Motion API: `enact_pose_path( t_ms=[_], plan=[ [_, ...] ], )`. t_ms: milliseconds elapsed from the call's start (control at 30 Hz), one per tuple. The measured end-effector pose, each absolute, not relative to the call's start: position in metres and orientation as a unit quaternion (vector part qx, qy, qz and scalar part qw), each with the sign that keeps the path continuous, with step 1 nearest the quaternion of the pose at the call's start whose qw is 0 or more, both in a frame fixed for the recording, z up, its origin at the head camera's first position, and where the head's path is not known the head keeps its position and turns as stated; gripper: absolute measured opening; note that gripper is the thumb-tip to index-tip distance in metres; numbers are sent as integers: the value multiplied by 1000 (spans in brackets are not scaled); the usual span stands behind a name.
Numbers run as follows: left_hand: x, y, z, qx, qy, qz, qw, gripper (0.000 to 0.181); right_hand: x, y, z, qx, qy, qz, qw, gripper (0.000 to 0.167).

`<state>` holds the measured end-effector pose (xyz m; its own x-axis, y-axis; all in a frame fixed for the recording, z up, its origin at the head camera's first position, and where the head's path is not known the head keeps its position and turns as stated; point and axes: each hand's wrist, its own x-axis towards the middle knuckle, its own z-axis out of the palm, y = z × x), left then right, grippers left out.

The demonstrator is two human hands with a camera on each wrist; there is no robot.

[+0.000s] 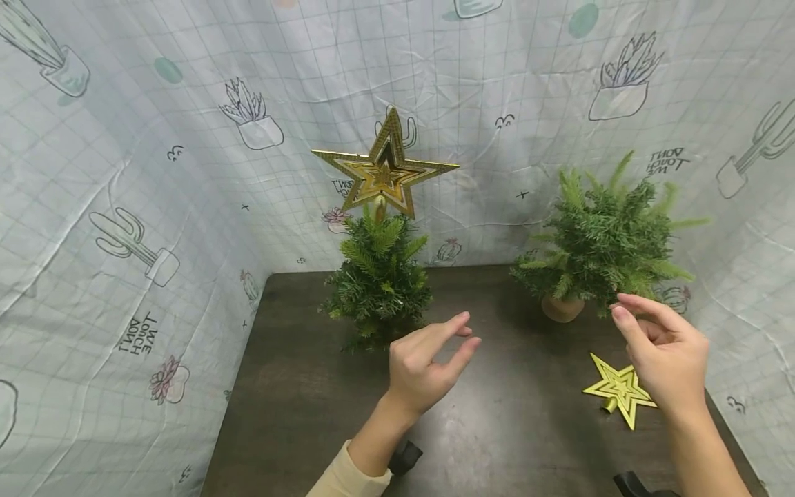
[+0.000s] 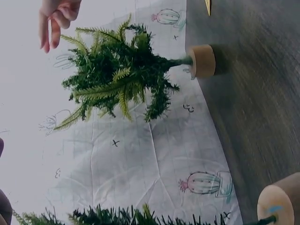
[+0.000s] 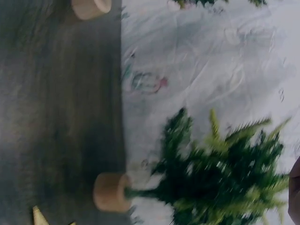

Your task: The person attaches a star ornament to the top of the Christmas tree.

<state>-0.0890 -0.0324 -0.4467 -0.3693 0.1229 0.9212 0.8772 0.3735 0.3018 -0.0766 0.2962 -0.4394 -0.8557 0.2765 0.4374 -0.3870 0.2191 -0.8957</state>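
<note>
Left hand near Christmas tree bearing upright gold star; right hand near bushier Christmas tree, flat gold star topper on dark table.

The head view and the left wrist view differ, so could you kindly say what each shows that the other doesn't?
Only the head view shows the shiny gold openwork star atop the left green artificial tree. Only the left wrist view shows that tree's round, pale wood-coloured base. Both share part of that tree, the second bushy green tree, the bare right hand and the dark brown table.
</note>
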Motion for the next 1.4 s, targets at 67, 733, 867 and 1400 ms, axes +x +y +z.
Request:
enact_pose_path(
  t_ms=[67, 733, 867, 1400],
  plan=[
    [-90, -28, -448, -355, -708, -435, 429, 29, -73, 303, -446, 54, -704, 652, 277, 25],
    [-111, 4, -457, -345, -731, -445, 387, 33, -37, 341, -496, -93, -801, 519, 282, 24],
    [-116, 11, -458, -344, -734, -447, 378, 33, -31, 349, -513, -127, -819, 490, 270, 24],
    [-134, 37, -458, -335, -752, -452, 344, 33, -10, 379, -589, -280, -856, 404, 162, 41]
  ],
)
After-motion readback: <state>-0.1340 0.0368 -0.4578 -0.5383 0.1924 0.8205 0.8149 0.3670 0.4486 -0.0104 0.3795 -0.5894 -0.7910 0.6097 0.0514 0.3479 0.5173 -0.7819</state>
